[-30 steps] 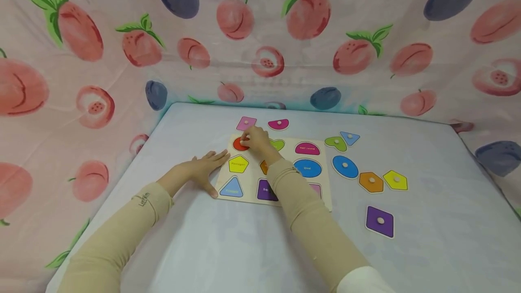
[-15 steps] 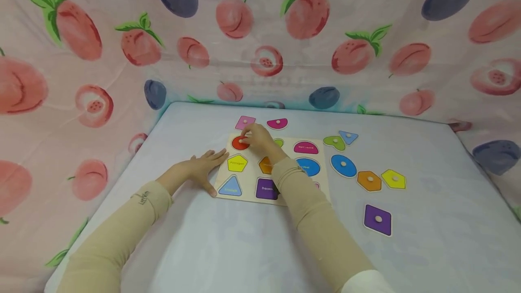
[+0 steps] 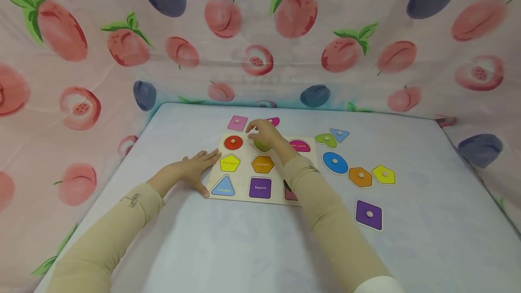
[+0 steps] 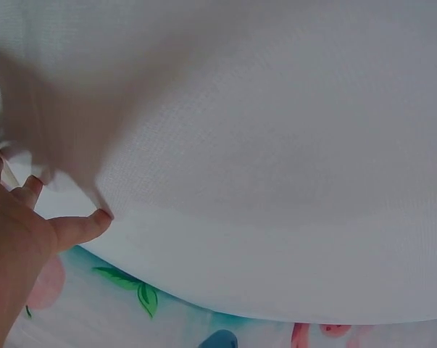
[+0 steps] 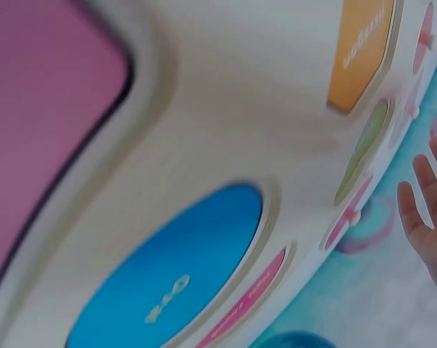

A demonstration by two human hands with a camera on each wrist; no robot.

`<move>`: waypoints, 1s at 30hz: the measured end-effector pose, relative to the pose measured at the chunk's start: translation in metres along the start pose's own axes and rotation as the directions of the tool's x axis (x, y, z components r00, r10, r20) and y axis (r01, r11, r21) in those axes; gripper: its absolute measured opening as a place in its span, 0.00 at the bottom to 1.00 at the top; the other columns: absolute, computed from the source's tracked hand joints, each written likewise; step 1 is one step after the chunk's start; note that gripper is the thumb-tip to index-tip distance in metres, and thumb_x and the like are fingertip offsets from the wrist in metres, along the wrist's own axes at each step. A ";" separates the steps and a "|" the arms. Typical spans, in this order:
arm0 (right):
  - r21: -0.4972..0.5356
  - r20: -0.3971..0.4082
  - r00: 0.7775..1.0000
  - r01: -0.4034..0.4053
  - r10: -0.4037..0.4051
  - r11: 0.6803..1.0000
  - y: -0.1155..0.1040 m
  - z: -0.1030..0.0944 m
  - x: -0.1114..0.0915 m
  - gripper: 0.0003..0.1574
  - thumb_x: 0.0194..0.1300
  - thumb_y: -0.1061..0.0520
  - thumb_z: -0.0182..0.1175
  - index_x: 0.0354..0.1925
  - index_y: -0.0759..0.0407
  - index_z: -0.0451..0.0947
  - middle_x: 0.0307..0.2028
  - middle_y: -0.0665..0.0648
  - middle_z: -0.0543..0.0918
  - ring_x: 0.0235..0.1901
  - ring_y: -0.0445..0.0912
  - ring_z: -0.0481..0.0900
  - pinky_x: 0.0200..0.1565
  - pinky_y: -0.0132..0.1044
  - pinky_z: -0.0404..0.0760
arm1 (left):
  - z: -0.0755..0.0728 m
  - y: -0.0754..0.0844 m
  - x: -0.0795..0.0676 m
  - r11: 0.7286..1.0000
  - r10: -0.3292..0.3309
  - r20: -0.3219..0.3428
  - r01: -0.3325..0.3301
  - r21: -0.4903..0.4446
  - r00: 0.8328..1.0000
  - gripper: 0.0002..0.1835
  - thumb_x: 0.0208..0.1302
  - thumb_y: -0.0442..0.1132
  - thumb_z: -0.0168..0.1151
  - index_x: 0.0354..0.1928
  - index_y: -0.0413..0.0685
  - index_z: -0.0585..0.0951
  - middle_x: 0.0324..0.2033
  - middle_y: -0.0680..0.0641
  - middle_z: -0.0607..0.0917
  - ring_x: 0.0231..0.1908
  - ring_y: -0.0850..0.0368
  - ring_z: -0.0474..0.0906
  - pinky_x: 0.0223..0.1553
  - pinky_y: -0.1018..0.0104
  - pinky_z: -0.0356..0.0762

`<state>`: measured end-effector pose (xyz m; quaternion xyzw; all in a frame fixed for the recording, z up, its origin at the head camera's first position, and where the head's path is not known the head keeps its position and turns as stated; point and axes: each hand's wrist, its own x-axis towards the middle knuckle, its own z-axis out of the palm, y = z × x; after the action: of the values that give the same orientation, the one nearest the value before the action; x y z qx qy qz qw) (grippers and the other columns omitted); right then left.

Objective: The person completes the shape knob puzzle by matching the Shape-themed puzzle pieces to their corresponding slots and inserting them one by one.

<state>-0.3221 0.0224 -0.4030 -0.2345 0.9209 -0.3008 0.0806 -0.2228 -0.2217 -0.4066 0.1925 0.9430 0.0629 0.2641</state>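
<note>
A cream shape puzzle board [image 3: 242,177] lies on the table, its recesses printed with coloured shapes and names. The red circle piece [image 3: 230,146] sits at its top left, knob up. My left hand [image 3: 194,168] rests flat with spread fingers at the board's left edge. Just right of the red circle, over the green heart recess [image 3: 263,147], hovers my right hand [image 3: 268,134], fingers loosely bent and holding nothing. Behind it, the magenta half-round piece [image 3: 277,121] is partly hidden. My right forearm covers part of the board's right side.
A pink knobbed piece [image 3: 234,125] lies behind the board. To the right are the green heart [image 3: 323,139], light-blue triangle [image 3: 341,137], blue oval [image 3: 330,166], orange hexagon [image 3: 356,179], yellow pentagon [image 3: 382,177] and purple square [image 3: 363,220] pieces. A fruit-print curtain [image 3: 195,89] borders the table.
My right hand has let go of the red circle's knob and moved right. The left hand keeps its place at the board's edge. The head view has shifted slightly.
</note>
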 end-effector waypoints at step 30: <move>-0.093 -0.059 0.996 0.058 -0.064 0.994 0.052 -0.061 -0.061 0.12 0.63 0.61 0.61 0.45 0.62 0.80 0.49 0.61 0.81 0.54 0.56 0.74 0.61 0.48 0.72 | 0.002 -0.001 0.002 1.000 0.019 -0.009 -0.019 0.008 1.000 0.69 0.35 0.63 0.75 0.75 0.52 0.42 0.75 0.45 0.40 0.72 0.34 0.37 0.59 0.22 0.42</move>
<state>-0.3063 0.1202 -0.3840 -0.2566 0.9282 -0.2677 0.0323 -0.2236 -0.2221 -0.4090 0.2023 0.9426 0.0628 0.2582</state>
